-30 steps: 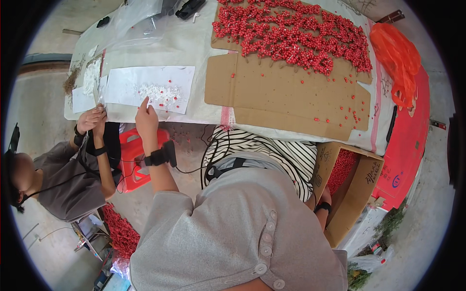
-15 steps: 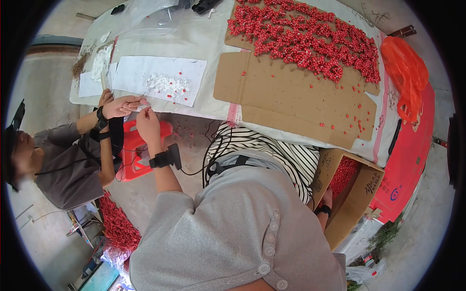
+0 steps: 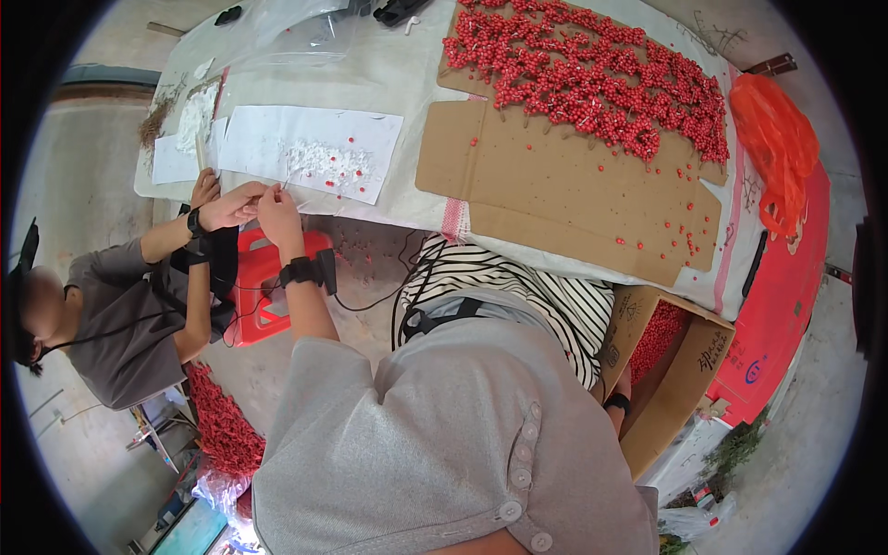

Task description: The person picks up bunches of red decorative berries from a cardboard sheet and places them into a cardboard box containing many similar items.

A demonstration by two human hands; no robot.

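Over the table's near edge on the left, my left hand (image 3: 279, 218) is closed in a pinch, its fingertips touching those of a co-worker's hand (image 3: 231, 207). Whatever lies between the fingers is too small to make out. Just beyond is a white sheet (image 3: 250, 139) bearing a heap of white bits (image 3: 319, 159) and a few red berries. My right hand (image 3: 625, 380) reaches down into an open cardboard carton (image 3: 680, 407) at my right side. Red berries (image 3: 659, 335) fill part of that carton. The carton's wall hides the fingers of this hand.
Flattened cardboard (image 3: 564, 203) on the table carries many red berry sprigs (image 3: 592, 79) and loose berries. An orange-red plastic bag (image 3: 775, 148) lies at the right. A red stool (image 3: 264, 287) stands below the table's left part. Cables (image 3: 375, 328) run from my left wristband.
My left hand has moved up and slightly left until its fingertips meet the co-worker's. My right hand stays in the carton. The whole view has shifted slightly.
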